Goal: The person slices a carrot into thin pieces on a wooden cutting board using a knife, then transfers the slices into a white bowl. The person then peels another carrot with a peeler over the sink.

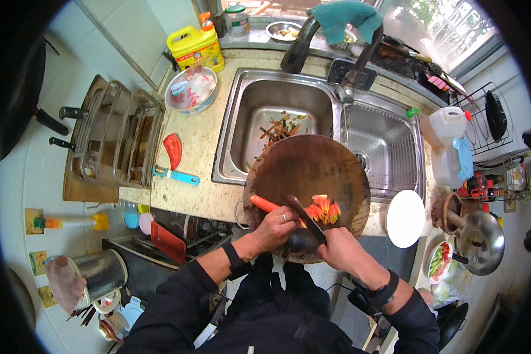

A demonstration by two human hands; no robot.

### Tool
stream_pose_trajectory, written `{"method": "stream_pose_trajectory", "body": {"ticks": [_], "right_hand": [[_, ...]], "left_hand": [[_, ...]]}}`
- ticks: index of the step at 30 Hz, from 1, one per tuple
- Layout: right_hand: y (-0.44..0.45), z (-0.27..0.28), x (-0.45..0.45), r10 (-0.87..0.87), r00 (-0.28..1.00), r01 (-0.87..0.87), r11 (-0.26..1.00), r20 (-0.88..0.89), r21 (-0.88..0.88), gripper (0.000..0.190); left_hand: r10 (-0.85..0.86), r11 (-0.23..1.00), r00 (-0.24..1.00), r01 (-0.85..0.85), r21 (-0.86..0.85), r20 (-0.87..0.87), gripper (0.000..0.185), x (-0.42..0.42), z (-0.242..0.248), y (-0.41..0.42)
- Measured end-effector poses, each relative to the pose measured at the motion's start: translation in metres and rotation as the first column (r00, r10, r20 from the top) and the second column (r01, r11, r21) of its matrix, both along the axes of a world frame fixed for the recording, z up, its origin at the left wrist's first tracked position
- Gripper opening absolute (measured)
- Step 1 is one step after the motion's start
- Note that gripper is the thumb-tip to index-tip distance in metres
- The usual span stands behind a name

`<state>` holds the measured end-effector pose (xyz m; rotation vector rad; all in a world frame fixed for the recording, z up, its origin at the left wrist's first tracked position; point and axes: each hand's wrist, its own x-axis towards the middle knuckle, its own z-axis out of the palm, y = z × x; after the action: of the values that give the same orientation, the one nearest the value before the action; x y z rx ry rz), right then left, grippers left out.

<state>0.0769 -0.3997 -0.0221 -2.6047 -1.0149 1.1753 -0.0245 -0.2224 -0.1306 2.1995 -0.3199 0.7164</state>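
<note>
A round wooden cutting board (309, 163) lies across the front edge of the sink. On it my left hand (278, 228), with a ring on one finger, presses down a peeled carrot (265, 204) whose thick end points left. A kitchen knife (307, 217) is gripped by its handle in my right hand (346, 248). Its blade is beside my left fingertips, at the carrot's right end. Just right of the blade sits a small pile of cut carrot pieces (325, 209). My left fingers hide part of the carrot.
Peelings (281, 128) lie in the left basin (248, 110). On the counter are a blue-handled peeler (183, 177), a red pepper piece (172, 150) and a bowl (194, 108) holding a plastic bag. A white plate (405, 219) stands right of the board. Knives sit in a rack (115, 132) at left.
</note>
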Motion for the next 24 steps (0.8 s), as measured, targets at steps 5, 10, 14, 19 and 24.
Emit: {"method": "stream_pose_trajectory", "body": {"ticks": [5,10,14,19,24], "right_hand": [[0.003,0.0,0.0,-0.013,1.0,0.011,0.996,0.016,0.085,0.025],[0.003,-0.005,-0.004,-0.035,0.999,0.038,0.995,-0.039,0.094,0.026],[0.004,-0.017,-0.003,-0.07,0.997,0.072,0.996,-0.04,0.052,0.026],[-0.007,-0.021,0.015,-0.073,0.997,0.075,0.991,-0.023,0.115,0.027],[-0.011,-0.018,0.023,-0.123,0.992,0.126,0.985,-0.033,0.114,0.028]], "left_hand": [[-0.002,1.0,1.0,0.002,-0.001,-0.012,0.014,-0.001,-0.003,-0.001],[-0.006,1.0,1.0,0.005,-0.005,-0.021,0.014,-0.004,-0.003,-0.001],[0.008,1.0,1.0,-0.008,0.002,-0.006,0.014,-0.004,0.002,0.0],[0.052,0.983,0.995,-0.034,0.183,-0.091,0.031,-0.009,0.012,0.009],[-0.04,0.943,0.991,0.079,0.323,-0.124,0.027,0.008,0.01,0.026]]}}
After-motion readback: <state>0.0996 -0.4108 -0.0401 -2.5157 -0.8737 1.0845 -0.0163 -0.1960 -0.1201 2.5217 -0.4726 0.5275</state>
